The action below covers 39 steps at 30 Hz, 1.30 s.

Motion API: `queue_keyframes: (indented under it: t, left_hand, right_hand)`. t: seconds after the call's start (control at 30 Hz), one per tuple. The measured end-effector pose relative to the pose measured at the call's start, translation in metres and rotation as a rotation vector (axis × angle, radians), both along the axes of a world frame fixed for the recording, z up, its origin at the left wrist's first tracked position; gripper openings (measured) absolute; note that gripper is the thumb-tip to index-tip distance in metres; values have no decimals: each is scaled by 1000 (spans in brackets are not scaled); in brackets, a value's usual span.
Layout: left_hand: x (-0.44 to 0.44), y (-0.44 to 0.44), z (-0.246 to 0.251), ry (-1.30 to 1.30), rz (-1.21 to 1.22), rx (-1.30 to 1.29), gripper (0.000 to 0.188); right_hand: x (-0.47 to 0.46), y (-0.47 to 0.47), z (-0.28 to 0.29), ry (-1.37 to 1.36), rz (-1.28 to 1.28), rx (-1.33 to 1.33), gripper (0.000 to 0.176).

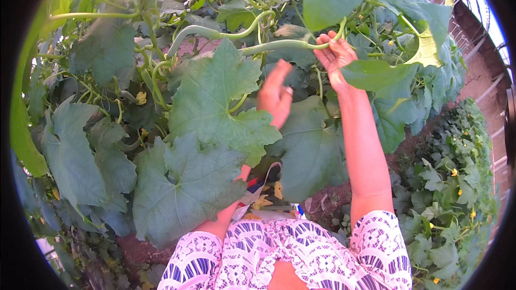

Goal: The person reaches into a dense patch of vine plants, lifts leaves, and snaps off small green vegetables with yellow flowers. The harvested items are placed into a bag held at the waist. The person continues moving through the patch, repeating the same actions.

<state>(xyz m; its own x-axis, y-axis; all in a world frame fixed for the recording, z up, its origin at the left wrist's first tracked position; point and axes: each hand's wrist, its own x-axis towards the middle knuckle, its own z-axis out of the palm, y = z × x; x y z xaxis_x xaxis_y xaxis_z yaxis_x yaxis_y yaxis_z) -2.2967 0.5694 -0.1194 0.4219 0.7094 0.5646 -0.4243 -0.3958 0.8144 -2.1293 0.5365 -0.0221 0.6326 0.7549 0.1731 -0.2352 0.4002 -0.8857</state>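
My right hand (338, 54) is raised into the vines, its thumb and fingers closed on the stalk of a long, slender green luffa gourd (278, 46). That gourd runs left from the hand, and its far end goes behind a large lobed leaf (217, 108). Just below the gourd, my left hand (277, 90) is blurred, with fingers extended, thumb apart and nothing visible in it. Leaves cover part of my left forearm. Further left, a second curved gourd (195, 31) hangs from a thick, looping stalk (258, 22).
Broad leaves (189, 193) crowd the front left. An open bag (252, 197) with yellow flowers in it sits low before my body. Another leafy row (447, 193) with yellow blossoms grows at the right, below a wall (475, 68). Small gourds and tendrils (155, 80) tangle at the left.
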Motion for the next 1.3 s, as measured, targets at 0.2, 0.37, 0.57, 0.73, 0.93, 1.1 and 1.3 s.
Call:
queue_keyframes:
  t: [0.2,0.37,0.57,0.73,0.93,1.1,1.3]
  left_hand:
    - [-20,53,-30,396,270,275,71]
    - [-38,62,-29,510,325,276,73]
    - [-55,68,-23,571,379,381,73]
    - [-62,57,-16,572,559,310,70]
    - [-107,76,-24,705,498,403,63]
    - [-125,66,-23,590,336,211,52]
    - [-129,37,-31,514,257,287,33]
  right_hand:
    - [10,-16,9,48,-21,77,29]
    - [27,-28,9,65,47,100,28]
    - [17,-19,4,43,37,137,31]
    - [23,-18,0,29,76,169,30]
    - [49,-47,-3,-179,64,37,37]
    - [30,-49,-9,-393,-26,-127,41]
    - [27,-46,-18,-557,-79,-157,42]
